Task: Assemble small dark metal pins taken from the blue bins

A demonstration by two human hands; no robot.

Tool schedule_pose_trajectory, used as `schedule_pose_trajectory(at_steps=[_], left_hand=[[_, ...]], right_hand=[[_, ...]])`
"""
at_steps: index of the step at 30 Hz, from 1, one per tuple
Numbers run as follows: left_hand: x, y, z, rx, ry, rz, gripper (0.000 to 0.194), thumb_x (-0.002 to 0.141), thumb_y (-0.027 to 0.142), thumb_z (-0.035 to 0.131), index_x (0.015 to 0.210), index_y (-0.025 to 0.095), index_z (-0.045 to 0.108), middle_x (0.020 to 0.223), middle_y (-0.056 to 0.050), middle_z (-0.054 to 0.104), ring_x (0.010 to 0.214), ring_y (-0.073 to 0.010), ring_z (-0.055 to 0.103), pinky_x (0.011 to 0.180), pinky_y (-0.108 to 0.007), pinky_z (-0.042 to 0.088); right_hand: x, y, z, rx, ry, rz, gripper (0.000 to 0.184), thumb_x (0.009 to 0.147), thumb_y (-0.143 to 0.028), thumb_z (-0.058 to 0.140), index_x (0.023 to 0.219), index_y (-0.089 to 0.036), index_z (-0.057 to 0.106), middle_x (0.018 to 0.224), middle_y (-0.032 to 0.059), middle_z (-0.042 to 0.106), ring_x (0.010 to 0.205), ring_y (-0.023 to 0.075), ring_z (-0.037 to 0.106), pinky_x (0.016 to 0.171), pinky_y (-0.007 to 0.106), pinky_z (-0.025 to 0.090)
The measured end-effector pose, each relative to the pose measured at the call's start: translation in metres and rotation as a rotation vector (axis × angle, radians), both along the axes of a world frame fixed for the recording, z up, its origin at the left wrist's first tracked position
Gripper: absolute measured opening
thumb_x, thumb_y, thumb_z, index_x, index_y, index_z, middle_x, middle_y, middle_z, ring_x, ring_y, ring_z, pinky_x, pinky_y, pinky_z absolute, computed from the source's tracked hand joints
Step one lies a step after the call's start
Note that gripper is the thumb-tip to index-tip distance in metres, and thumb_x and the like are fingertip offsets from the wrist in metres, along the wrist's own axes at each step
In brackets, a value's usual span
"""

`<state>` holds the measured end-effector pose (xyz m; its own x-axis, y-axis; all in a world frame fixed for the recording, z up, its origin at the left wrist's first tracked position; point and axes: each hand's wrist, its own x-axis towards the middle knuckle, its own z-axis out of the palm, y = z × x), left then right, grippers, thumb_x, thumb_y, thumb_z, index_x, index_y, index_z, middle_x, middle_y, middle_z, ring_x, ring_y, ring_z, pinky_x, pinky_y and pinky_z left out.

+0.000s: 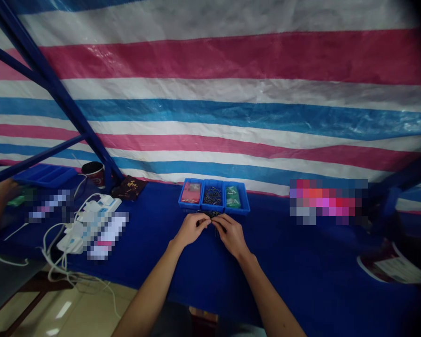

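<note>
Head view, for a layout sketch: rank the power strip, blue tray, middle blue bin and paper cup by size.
Power strip and blue tray: too alike to rank. Then middle blue bin and paper cup, also alike.

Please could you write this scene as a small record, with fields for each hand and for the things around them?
Left hand: curled around small dark pins, just in front of the bins
Right hand: curled around the same pins, touching the left hand
Bins: three blue plastic bins side by side, holding red packets, dark metal pins, green packets
Rest: white power strip, co-worker's hand at far left, striped tarpaulin behind
</note>
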<state>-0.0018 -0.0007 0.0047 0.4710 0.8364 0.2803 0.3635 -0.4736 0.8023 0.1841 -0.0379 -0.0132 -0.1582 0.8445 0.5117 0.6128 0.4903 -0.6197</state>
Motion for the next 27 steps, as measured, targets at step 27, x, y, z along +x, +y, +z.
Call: schedule_pose_trajectory(at_steps=[27], left_hand=[[0.001, -0.0042, 0.0003, 0.128, 0.044, -0.022, 0.025, 0.099, 0.029, 0.054, 0.087, 0.017, 0.072, 0.081, -0.004, 0.068, 0.074, -0.0154, 0.06, 0.071, -0.024, 0.044]], right_hand=[[-0.0063, -0.0008, -0.0023, -0.104, -0.273, -0.147, 0.045, 0.108, -0.035, 0.032, 0.072, -0.021, 0.056, 0.065, 0.0017, 0.065, 0.059, 0.016, 0.061, 0.058, 0.028, 0.029]])
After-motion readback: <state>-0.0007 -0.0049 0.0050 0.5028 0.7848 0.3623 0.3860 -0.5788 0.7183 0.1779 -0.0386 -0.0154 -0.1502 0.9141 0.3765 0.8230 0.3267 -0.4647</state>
